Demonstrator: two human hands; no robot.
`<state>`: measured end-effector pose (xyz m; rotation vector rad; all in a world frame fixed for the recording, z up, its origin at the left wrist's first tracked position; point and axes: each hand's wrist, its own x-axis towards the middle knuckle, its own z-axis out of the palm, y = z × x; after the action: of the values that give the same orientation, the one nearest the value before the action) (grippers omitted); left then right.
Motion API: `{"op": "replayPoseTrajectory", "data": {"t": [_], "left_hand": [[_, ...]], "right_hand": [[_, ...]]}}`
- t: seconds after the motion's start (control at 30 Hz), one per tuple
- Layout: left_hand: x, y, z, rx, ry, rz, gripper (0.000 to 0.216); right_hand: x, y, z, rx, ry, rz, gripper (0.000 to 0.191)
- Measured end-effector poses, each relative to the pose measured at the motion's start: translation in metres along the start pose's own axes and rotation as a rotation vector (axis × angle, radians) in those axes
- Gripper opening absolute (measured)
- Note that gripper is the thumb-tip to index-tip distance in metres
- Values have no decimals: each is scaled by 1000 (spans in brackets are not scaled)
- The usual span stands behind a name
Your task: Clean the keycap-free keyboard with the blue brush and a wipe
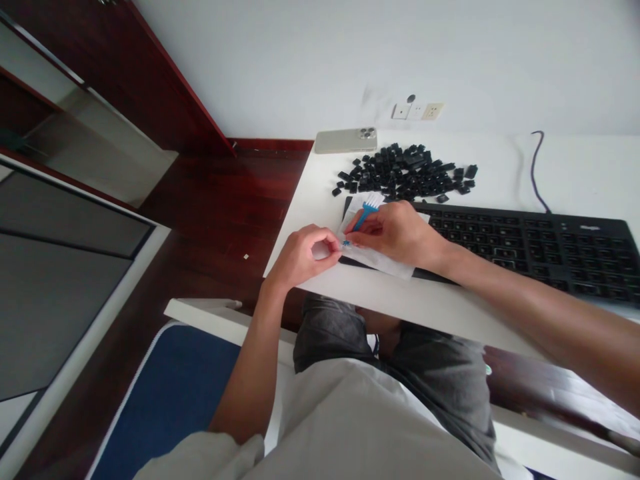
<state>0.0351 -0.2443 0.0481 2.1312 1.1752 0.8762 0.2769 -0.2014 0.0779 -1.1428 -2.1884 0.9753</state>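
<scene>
My left hand (303, 253) is closed in a pinch at the left end of a white paper or wipe (385, 262) that lies over the left end of a black keyboard (550, 250). My right hand (397, 232) is closed on a small blue brush (366, 210) with white bristles, its thin handle end meeting my left fingertips. The keyboard has its keycaps off. A heap of several loose black keycaps (405, 173) lies behind the hands on the white table (390, 300).
A phone (346, 141) lies face down at the table's far left corner. The keyboard's dark cable (536, 167) runs toward the wall with sockets (417, 111). Left of the table is dark wood floor and a cabinet (100, 87). I sit on a blue-seated chair (175, 393).
</scene>
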Motion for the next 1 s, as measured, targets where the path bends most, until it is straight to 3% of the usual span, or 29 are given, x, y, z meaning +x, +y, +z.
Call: {"op": "replayPoseTrajectory", "data": {"t": [0.2,0.47,0.67,1.0], "left_hand": [[0,-1,1,15,-11,-16,7],[0,0,0,25,-22,-28,6],[0,-1,1,20,-17,-29,7],[1,1,0,33,-19,-33,8]], "right_hand": [[-2,-4,5,-61,-74,34,20],[-5,-4,15,-88,21,26,19],[-4,-7,13,-190,-10,11,21],[-5,-2,13,-19,-18,-34,20]]}}
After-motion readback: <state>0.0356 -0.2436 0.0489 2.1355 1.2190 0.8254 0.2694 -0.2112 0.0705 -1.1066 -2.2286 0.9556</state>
